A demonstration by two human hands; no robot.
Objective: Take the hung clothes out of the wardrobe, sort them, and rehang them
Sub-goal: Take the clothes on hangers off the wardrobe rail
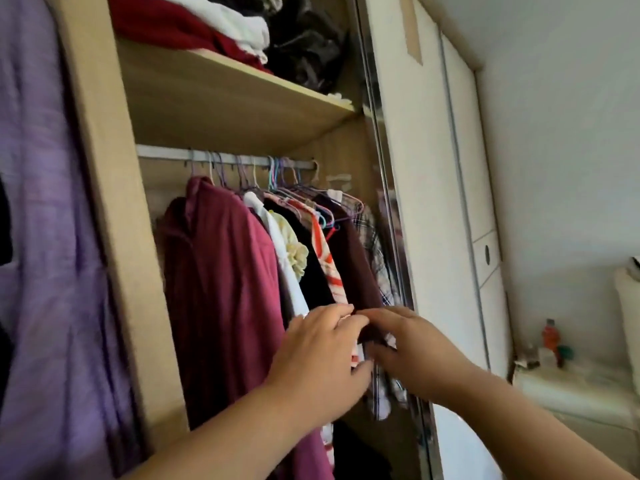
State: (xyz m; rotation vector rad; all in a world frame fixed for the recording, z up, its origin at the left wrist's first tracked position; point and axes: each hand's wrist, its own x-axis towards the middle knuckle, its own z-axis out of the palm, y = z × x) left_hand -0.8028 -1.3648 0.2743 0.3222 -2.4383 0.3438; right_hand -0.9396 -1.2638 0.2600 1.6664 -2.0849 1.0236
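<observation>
Dark-maroon hanging garment, far right on the white metal wardrobe rail. My right grip pinches its lower edge. My left grip curls into neighbouring clothes, and I cannot tell whether it holds any. Better to lift at the hanger than tug the hem.

Shelf: pale wood-grain board, matt. Rail: bright metal. Hangers: thin, smooth, pastel-coated. Maroon garment, striped garment, dark garment: soft matt cloth. Purple cloth: crinkled weave. Black bag: glossy plastic. Door edge: mirror-bright metal; door panel: smooth, matt white.
</observation>
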